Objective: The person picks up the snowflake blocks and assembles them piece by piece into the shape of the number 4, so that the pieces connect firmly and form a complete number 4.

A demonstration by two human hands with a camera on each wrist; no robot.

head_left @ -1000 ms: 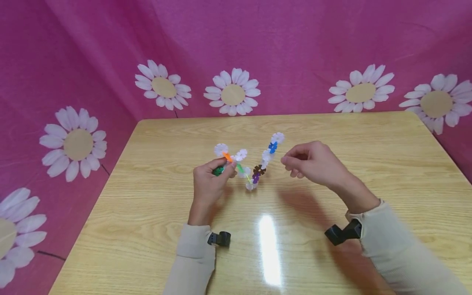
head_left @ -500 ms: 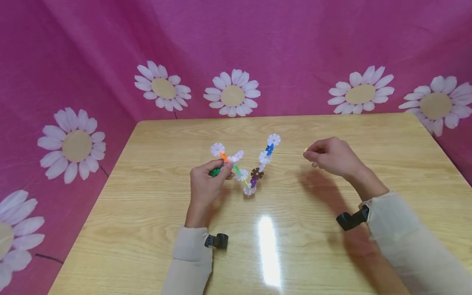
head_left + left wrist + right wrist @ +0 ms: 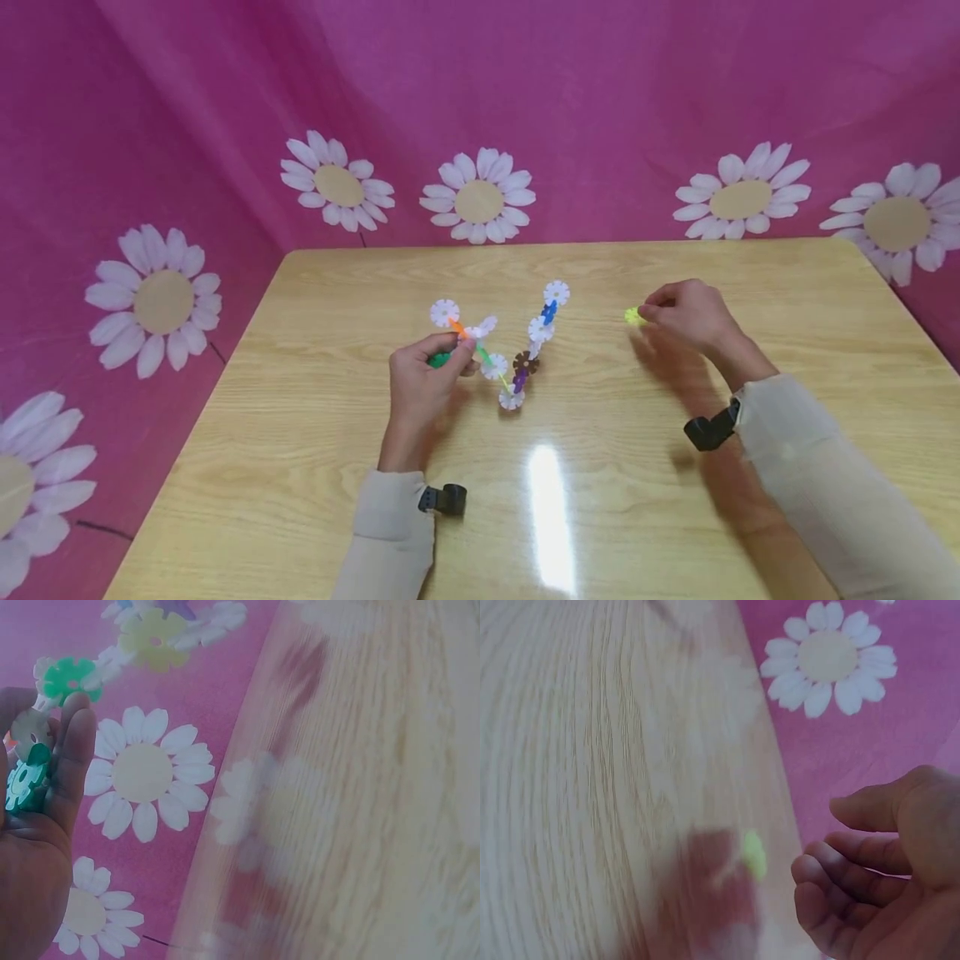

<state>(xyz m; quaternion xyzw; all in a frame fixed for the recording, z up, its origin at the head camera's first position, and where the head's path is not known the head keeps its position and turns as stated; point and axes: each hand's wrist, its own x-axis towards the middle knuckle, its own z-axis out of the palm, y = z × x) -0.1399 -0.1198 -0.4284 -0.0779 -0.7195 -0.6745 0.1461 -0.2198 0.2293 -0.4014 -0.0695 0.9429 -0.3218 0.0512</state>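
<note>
My left hand [image 3: 420, 379] pinches a chain of interlocking plastic snowflake discs [image 3: 540, 330] between thumb and fingers. The chain bends in a V above the table, with white, orange, green, purple, brown and blue discs. Against the left palm lies a dark green disc [image 3: 27, 780], seen in the left wrist view. Right of the chain is my right hand [image 3: 693, 317], its fingertips beside a yellow snowflake disc [image 3: 632, 316]. In the right wrist view the thumb and fingers are parted with nothing between them, and the blurred yellow disc [image 3: 754, 856] is apart from them.
A wooden table [image 3: 300, 517] lies under both hands, with a bright light reflection [image 3: 551, 517] near its front. Behind and to the left hangs a pink cloth [image 3: 585, 108] printed with white daisies. Each wrist wears a small black camera [image 3: 450, 499].
My right hand has moved right, away from the chain, carrying the yellow disc, and its fingers have now let it go. The left hand holds the chain in nearly the same place.
</note>
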